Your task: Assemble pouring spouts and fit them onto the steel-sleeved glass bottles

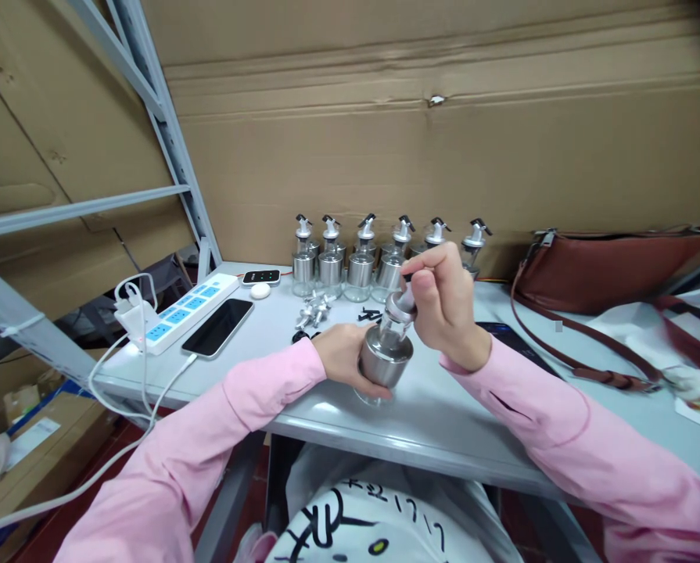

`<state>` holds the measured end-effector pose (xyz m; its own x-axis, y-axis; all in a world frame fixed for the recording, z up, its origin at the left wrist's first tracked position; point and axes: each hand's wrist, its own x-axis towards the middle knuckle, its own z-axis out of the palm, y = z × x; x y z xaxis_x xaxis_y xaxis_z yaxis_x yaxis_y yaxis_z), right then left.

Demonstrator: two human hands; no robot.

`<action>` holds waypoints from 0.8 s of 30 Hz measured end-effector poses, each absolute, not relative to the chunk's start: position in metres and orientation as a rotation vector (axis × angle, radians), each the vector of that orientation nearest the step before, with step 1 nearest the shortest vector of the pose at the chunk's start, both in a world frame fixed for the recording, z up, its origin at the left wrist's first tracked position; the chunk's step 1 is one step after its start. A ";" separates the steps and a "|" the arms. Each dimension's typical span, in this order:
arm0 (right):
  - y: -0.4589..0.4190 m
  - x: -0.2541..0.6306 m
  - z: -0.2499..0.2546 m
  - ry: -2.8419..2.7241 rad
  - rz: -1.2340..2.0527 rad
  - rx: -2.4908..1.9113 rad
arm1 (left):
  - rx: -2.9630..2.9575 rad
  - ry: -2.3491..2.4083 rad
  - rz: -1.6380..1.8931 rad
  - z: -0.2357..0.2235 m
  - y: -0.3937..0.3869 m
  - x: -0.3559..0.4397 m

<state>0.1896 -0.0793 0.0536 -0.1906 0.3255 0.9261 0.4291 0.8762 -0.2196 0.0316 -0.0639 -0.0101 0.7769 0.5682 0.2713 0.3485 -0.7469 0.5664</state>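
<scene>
A glass oil bottle with a brushed-metal sleeve (386, 358) tilts to the right just above the table's front part. My left hand (346, 356) is wrapped round its body from the left. At the top, my right hand (446, 301) grips the pourer cap (400, 305) on the bottle's neck between thumb and fingers. Behind my hands, several matching bottles (360, 270) stand in rows, with silver pourers and black flip lids. Loose silver pourer parts (315, 310) lie in a pile beyond my left hand, with small black pieces (369, 314) beside them.
On the left are a power strip (191, 309) with cables, a black-screened phone (219, 328) and a small white device (261, 277). A brown leather bag (611, 266) lies at the right, its strap reaching over a dark phone (517, 344). Cardboard (338, 156) walls the back.
</scene>
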 end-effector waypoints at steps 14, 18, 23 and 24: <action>-0.078 0.185 0.047 -1.784 0.050 -0.550 | 2.443 0.741 0.543 -0.007 -0.066 0.033; -0.077 0.189 0.046 -1.787 0.069 -0.579 | 2.464 0.728 0.540 -0.007 -0.066 0.033; -0.081 0.200 0.063 -2.186 0.002 -0.522 | 2.463 0.737 0.573 -0.012 -0.064 0.032; -0.084 0.203 0.069 -2.261 -0.005 -0.570 | 2.469 0.734 0.588 -0.013 -0.064 0.032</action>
<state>0.2026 -0.0840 0.0686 -0.5887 0.3993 0.7029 0.4022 0.8989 -0.1738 0.0320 -0.0635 -0.0131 0.7623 0.5938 0.2576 0.3806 -0.7331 0.5636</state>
